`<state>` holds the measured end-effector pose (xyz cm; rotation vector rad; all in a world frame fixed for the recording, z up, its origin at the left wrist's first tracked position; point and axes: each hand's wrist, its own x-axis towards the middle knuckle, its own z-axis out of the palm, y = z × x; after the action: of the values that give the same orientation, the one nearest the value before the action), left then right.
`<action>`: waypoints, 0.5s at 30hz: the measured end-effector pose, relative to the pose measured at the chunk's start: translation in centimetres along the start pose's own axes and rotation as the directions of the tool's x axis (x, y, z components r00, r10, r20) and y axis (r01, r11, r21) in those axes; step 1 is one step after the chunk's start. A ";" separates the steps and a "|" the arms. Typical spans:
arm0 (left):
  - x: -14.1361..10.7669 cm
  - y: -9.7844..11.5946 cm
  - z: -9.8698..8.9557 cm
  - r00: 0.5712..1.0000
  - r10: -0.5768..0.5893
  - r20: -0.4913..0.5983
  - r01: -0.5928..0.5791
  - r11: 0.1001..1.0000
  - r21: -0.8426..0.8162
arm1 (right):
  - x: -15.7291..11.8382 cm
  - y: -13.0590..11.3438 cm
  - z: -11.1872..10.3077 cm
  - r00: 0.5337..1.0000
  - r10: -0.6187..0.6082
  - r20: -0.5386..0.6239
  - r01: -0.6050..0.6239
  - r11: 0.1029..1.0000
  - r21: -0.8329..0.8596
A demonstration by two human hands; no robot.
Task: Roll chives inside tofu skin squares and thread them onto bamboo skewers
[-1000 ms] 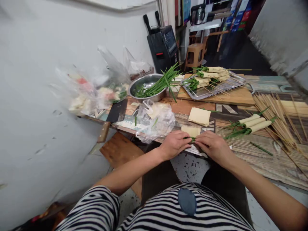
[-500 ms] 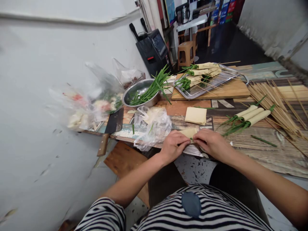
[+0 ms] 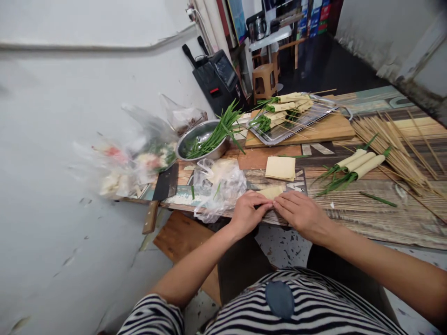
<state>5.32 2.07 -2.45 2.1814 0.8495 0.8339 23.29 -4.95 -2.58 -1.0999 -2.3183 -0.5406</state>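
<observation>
At the table's front edge, my left hand (image 3: 247, 212) and my right hand (image 3: 301, 215) pinch a pale yellow sheet (image 3: 271, 191) between them, fingertips almost touching. Its lower part is hidden under my fingers. Just behind lies a stack of square yellow sheets (image 3: 280, 168). A crumpled clear plastic bag (image 3: 220, 184) is left of my left hand. Off to the right, three rolled sheets (image 3: 363, 164) with green stalks poking out lie side by side. A steel bowl (image 3: 223, 150) of long green stalks (image 3: 213, 136) stands at the back left.
A metal tray (image 3: 275, 138) of skewered rolls sits on a wooden board (image 3: 335, 132). Many thin sticks (image 3: 394, 149) lie at the right. A cleaver (image 3: 165, 184) rests at the left, its handle over the edge, beside filled plastic bags (image 3: 152, 156). A black machine (image 3: 220, 81) stands behind.
My right hand has turned flatter over the sheet, its fingers closer to my left fingertips. The green bit seen between my hands is now hidden. The view has shifted slightly.
</observation>
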 end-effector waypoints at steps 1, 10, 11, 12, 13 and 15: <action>-0.1 -0.1 0.0 1.000 -0.002 -0.003 0.002 1.000 -0.005 | 0.1 0.1 0.3 0.999 -0.006 0.041 0.005 1.000 0.003; -1.6 -0.5 -0.6 0.958 0.283 0.035 -0.279 0.903 0.326 | 1.5 2.0 0.5 0.926 -0.018 0.377 -0.089 0.960 0.264; -1.6 -0.5 -0.6 0.954 0.296 0.050 -0.293 0.884 0.365 | 1.7 2.2 0.4 0.920 -0.011 0.391 -0.106 0.955 0.276; -1.6 -0.4 -0.7 0.950 0.308 0.055 -0.303 0.864 0.402 | 1.8 2.3 0.3 0.916 -0.006 0.402 -0.117 0.952 0.282; -1.6 -0.3 -0.7 0.945 0.321 0.057 -0.313 0.844 0.436 | 1.9 2.3 0.3 0.911 0.001 0.412 -0.130 0.950 0.285; -1.5 0.0 -0.7 0.937 0.342 0.064 -0.327 0.803 0.497 | 2.2 2.4 0.2 0.903 0.011 0.430 -0.150 0.945 0.290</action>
<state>3.88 1.22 -2.53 2.8516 0.7639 0.8838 23.99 -2.10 -1.13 -1.2393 -2.5861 0.1269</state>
